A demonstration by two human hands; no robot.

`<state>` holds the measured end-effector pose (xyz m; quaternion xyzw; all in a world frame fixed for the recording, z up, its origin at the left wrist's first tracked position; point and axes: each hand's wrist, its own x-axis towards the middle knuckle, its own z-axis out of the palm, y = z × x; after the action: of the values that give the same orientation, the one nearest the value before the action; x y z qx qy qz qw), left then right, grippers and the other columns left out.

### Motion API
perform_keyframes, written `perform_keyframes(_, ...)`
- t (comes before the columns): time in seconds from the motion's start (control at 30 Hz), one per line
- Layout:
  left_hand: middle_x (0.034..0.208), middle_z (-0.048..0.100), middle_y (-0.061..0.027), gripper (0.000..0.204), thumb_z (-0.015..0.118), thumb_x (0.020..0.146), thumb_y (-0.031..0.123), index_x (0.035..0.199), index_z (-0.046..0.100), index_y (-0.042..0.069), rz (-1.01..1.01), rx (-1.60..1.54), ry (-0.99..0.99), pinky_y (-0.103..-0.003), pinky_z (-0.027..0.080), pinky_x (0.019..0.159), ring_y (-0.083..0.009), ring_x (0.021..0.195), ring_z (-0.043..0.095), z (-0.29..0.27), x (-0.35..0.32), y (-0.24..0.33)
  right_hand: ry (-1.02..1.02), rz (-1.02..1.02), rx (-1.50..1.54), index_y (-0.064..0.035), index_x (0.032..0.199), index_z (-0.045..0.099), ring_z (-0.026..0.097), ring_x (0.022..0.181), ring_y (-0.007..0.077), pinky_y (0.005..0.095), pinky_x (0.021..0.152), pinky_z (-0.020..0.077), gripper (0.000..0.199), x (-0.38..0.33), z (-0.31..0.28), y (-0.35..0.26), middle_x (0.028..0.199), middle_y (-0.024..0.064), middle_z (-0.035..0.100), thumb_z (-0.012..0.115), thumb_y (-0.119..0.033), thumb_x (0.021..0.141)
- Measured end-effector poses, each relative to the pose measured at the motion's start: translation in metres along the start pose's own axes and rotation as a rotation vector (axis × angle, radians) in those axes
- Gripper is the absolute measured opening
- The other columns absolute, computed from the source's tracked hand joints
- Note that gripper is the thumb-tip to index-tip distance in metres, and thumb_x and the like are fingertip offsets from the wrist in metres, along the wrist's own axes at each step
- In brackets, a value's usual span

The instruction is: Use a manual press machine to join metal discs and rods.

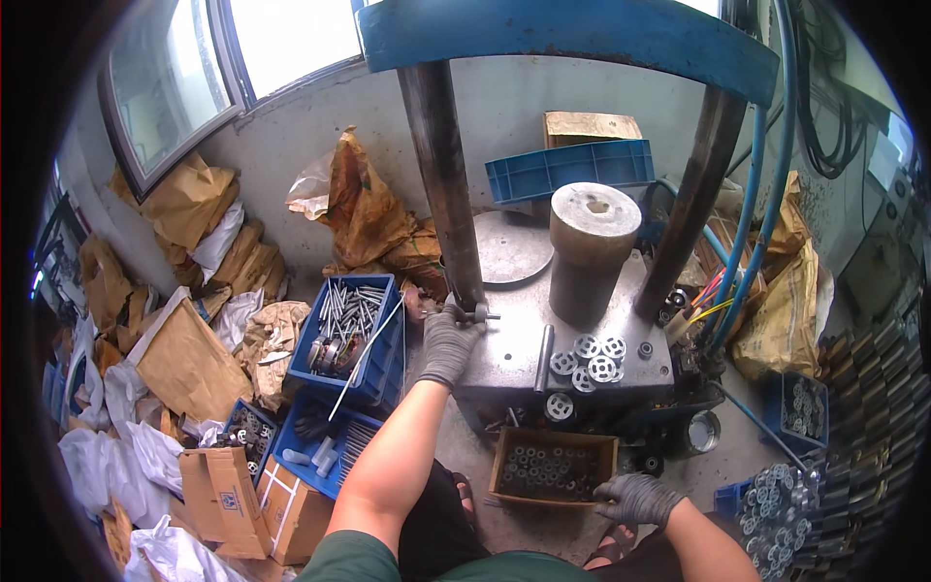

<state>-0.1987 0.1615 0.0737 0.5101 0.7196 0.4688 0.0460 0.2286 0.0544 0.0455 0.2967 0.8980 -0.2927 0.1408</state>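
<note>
Pale walls (514, 116) and a bright window (296, 39) close off the workshop I am looking down into, with brown paper sacks (189, 344) heaped along the left side. Ahead of me stands a press, its blue crossbeam (572, 44) carried on two dark steel columns (441, 165). Between them, on the steel table (509, 335), I see a thick cylindrical steel block (593, 262) standing upright, and a round plate (509, 247) behind and to its left.

At the table's left edge, just beside the left column's foot, my left hand (451, 344), in a grey glove, is closed around a short metal pin with a collar (482, 312), whose tip points right. To the right of it lie a steel rod (545, 359), a cluster of slotted discs (602, 369) and a small ring (645, 349).

Lower down, my right hand (640, 500), also gloved, has its curled fingers at the right front corner of a brown box (572, 438) holding small metal rings (543, 461); I cannot tell whether it grips anything. Left of my left forearm, a blue crate (388, 364) carries a pile of metal rods (354, 308).
</note>
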Motion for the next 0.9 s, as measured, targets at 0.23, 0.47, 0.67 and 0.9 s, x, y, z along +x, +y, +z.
perform_keyframes(0.23,0.113,0.064,-0.0239,0.025,0.089,0.067,0.01,0.079,0.07,-0.002,-0.056,-0.014,-0.018,-0.04,0.053,0.092,-0.0321,0.1,0.066,0.014,0.005,-0.028,-0.02,0.075,0.046,-0.0094,0.119,0.071,0.069,0.1,0.0366,0.048,0.088,0.0548,0.048,-0.005,-0.002,-0.014,0.107,0.0165,0.072,0.058,-0.05,0.096)
perform_keyframes(0.47,0.104,0.065,-0.023,0.037,0.087,0.071,0.034,0.087,0.073,0.004,0.012,0.123,0.134,-0.047,0.047,0.096,-0.0406,0.108,0.059,0.042,0.002,-0.02,-0.005,0.113,0.031,-0.0117,0.117,0.072,0.07,0.095,0.0365,0.0475,0.085,0.0563,0.044,-0.013,0.017,0.001,0.102,0.0162,0.073,0.059,-0.046,0.094)
perform_keyframes(0.67,0.102,0.068,-0.017,0.035,0.083,0.075,0.038,0.086,0.073,0.006,0.04,0.143,0.137,-0.047,0.047,0.095,-0.0395,0.104,0.058,0.039,0.009,-0.017,-0.027,0.117,-0.011,-0.0104,0.115,0.073,0.07,0.095,0.0368,0.0481,0.083,0.0561,0.043,-0.01,0.025,0.009,0.102,0.0185,0.073,0.061,-0.045,0.091)
perform_keyframes(0.9,0.1,0.069,-0.0183,0.035,0.079,0.081,0.036,0.091,0.073,0.003,-0.021,0.162,-0.004,-0.045,0.049,0.094,-0.0369,0.103,0.062,0.026,0.013,-0.015,-0.103,-0.094,-0.24,-0.0102,0.11,0.074,0.07,0.097,0.0357,0.051,0.086,0.0538,0.036,0.01,0.031,0.02,0.1,0.0158,0.073,0.065,-0.034,0.085)
